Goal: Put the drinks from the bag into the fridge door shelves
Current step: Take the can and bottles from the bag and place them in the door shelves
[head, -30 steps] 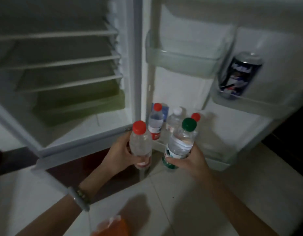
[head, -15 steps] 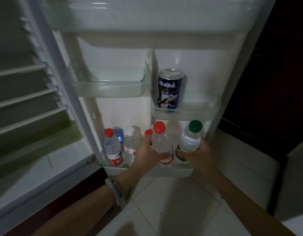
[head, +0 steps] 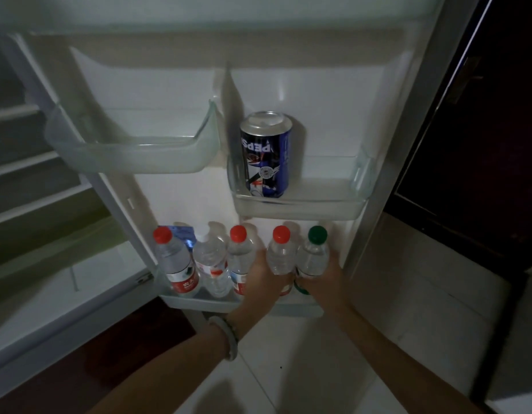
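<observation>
Since a second ago I've brought both bottles into the bottom door shelf: left hand wraps the red-capped bottle, right hand the green-capped bottle beside it; releasing comes next

Glossy metal can, clear plastic bottles, translucent plastic door shelf

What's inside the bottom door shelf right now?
The bottom door shelf holds five upright water bottles: three red-capped, one white-capped and one green-capped bottle, plus a blue carton behind. Both hands cover the lower parts of the two rightmost bottles.
</observation>
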The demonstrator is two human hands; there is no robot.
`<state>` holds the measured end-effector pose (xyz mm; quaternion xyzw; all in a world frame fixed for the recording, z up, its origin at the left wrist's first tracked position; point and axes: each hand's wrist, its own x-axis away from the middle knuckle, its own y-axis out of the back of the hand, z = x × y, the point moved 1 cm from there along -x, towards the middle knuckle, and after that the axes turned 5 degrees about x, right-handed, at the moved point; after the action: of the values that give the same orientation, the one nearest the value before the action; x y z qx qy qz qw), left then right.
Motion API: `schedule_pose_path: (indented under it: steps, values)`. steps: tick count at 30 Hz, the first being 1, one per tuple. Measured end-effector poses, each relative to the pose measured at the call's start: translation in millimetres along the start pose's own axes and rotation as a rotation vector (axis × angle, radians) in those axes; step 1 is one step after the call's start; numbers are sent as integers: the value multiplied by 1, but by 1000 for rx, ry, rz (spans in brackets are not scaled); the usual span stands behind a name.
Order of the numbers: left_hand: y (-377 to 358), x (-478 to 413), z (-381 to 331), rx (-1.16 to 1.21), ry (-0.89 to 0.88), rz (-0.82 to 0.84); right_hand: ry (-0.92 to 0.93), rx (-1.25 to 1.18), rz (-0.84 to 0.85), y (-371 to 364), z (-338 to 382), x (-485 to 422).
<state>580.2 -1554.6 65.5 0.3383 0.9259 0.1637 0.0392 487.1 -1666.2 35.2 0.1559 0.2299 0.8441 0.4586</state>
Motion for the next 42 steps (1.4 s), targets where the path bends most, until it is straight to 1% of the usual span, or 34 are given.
schedule_pose_path:
  steps: [2,4,6,8,11,13,15,17,18,19,22,24,27,29,31,33,35,36,38,40,42]
  values:
    - [-7,-4,4,-40,-8,-77,44,25,18,-3,-5,-7]
    - [-14,-8,11,-94,-19,-173,35,32,19,-4,-4,-6]
    - [-17,-9,13,-74,-6,-187,22,38,19,-5,-4,-5]
    - [-18,-8,13,-68,-38,-191,26,59,22,-7,-11,-7]
    - [-20,-9,16,-65,-43,-195,47,46,65,-11,-22,-13]
    - [-17,-5,17,-76,-46,-153,65,42,56,-7,-14,-9]
    - [-14,-1,14,-50,28,-47,78,19,53,-4,-6,-7]
    - [-13,0,11,-16,86,-22,93,-8,61,1,-3,-8]
    - [-13,-1,11,46,97,-32,113,-13,70,5,-1,-7]
    - [-13,-2,16,71,87,-29,131,-14,72,9,-1,-6]
    - [-12,10,19,11,0,22,218,-3,78,25,2,3]
    - [-7,27,10,58,-27,38,283,42,90,38,2,10]
    - [-5,41,-2,131,-2,-98,341,120,93,62,0,15]
    - [-7,45,-8,141,-29,-151,379,189,97,76,-2,16]
    - [-15,45,-9,24,-158,-120,391,273,98,88,-2,17]
    - [-27,45,-6,-225,-329,45,424,300,98,94,-5,17]
    - [-43,42,9,-477,-428,228,437,307,111,98,-8,18]
    - [-50,42,16,-587,-435,297,438,312,117,100,-7,20]
    - [-60,40,26,-760,-407,364,451,315,113,103,-10,21]
    - [-64,40,30,-800,-390,384,462,335,107,106,-11,25]
    - [-63,39,30,-770,-392,386,465,338,99,110,-11,34]
